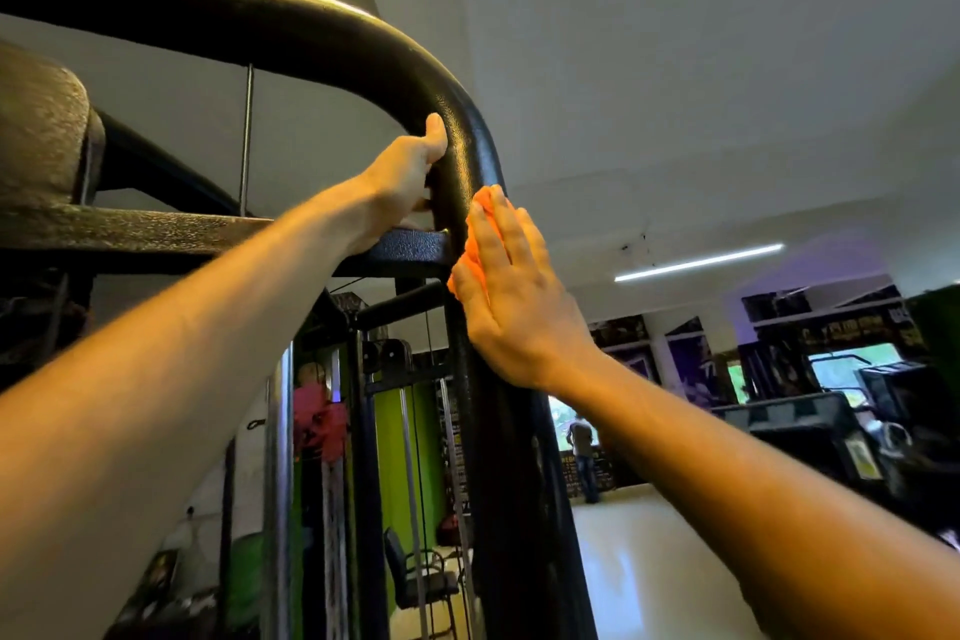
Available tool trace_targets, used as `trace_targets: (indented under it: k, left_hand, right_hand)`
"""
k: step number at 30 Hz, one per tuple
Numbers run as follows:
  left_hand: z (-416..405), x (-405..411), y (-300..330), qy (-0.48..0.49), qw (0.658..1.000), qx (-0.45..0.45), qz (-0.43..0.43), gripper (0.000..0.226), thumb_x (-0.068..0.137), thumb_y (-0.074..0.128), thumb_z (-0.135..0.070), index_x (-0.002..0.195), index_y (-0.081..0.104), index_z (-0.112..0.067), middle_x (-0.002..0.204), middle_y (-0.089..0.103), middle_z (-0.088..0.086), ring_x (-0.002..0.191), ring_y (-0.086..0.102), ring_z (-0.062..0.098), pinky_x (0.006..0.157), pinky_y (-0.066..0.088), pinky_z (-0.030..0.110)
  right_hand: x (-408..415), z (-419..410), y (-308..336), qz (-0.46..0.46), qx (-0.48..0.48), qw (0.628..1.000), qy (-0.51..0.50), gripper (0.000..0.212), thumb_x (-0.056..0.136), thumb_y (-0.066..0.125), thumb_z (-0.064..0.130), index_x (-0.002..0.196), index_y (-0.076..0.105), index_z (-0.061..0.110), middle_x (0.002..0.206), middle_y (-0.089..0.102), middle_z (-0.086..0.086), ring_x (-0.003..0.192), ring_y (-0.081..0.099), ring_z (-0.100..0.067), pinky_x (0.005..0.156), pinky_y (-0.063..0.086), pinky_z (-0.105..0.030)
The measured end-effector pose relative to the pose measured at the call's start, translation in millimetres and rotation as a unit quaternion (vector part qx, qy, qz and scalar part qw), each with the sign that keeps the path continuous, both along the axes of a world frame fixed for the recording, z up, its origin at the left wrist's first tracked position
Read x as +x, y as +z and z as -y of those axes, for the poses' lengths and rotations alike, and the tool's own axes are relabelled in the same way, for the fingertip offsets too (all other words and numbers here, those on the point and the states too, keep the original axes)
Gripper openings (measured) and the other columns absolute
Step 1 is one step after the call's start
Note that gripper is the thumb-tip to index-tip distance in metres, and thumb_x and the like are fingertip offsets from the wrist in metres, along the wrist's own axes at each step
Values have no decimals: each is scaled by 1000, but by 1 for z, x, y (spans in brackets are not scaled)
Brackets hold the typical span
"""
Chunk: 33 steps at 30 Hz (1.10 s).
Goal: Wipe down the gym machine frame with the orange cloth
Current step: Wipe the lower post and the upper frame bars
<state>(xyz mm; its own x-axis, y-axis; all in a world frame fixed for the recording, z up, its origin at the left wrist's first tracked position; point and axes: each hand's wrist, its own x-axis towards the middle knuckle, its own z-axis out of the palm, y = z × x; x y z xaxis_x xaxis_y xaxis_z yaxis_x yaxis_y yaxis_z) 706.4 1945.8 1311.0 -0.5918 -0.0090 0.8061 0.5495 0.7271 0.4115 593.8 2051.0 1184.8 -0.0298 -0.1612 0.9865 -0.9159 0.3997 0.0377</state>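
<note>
Both forearms fill the near part of the view, reaching up and away, their elbows cut off by the lower edge. At the end of the right one, the right hand [511,299] lies flat with fingers straight and close together, palm pressing the orange cloth [475,244] against the right face of the black frame [470,140]. Only a strip of cloth shows along the fingers' left edge and at the fingertips; the rest is hidden under the palm, so its size and folds cannot be told.

Left of it and slightly higher, the left hand [408,172] is curled around the same tube just below its bend, thumb up along the near face; the fingers wrap behind and are mostly out of sight. Under this hand a flat crossbar [410,250] meets the upright.

From the bend the tube arcs up and left, out of the picture. A rusty plate [36,130] sits at far left, partly cropped. Below, cables, steel rods and a chair [415,572] stand in dim light, hard to make out. Far right, a person [583,457] stands on the pale floor [649,561], small and blurred, among dark machines.
</note>
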Motion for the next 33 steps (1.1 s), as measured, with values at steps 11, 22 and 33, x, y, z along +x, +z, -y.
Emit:
trace_targets:
  k: [11,22,33]
  left_hand:
    - [19,10,-64,2,980,-91,-175,53,117,32,-51,121,74,-18,119,74,-3,104,71,9,95,57,28]
    - [25,12,-102,100,993,15,-64,62,110,40,-54,103,81,-8,102,80,10,101,76,27,97,60,50]
    - [23,-7,-114,-30,989,130,68,48,113,41,-51,127,72,-18,122,78,6,115,73,22,93,61,45]
  right_hand:
    - [15,4,-80,46,-12,999,-19,68,119,29,47,174,-8,30,178,-23,19,164,-23,-8,131,6,-35]
    - [22,11,-85,1,4,996,-87,74,118,35,37,174,-8,15,182,-17,-3,168,-17,-29,136,9,-56]
    - [23,9,-66,27,3,995,-95,72,118,29,44,174,-9,20,181,-21,2,167,-20,-25,136,5,-58]
